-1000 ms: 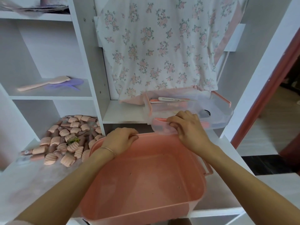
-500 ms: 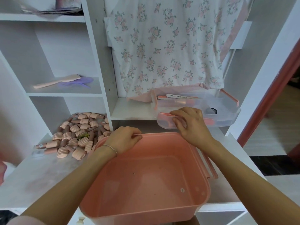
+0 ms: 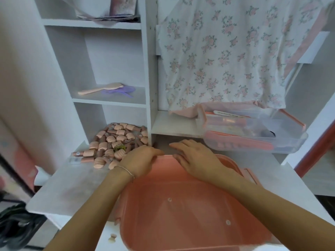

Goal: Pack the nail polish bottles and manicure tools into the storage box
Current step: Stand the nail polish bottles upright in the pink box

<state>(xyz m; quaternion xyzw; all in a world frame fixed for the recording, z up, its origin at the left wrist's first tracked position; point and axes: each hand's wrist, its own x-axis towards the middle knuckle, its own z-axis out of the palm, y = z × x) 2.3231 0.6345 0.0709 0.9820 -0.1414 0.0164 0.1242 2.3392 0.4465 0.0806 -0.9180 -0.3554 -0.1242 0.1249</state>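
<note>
box point(image 3: 181, 214) pink, L hand point(image 3: 139, 160) gripping rim | R hand point(image 3: 197, 156) open flat | file point(image 3: 226, 114) text unreadable

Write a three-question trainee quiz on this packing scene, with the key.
1. True or false: the pink storage box already holds nail polish bottles.
2. Where does the pile of nail polish bottles lie? A) left of the box on the white surface B) inside the clear tray C) on the upper shelf
3. Fill in: the left hand rests on the box's far ____.

Key:
1. False; the box is empty.
2. A
3. rim; the right hand hovers open beside it, holding nothing, while the clear tray of manicure tools sits behind it.
</note>
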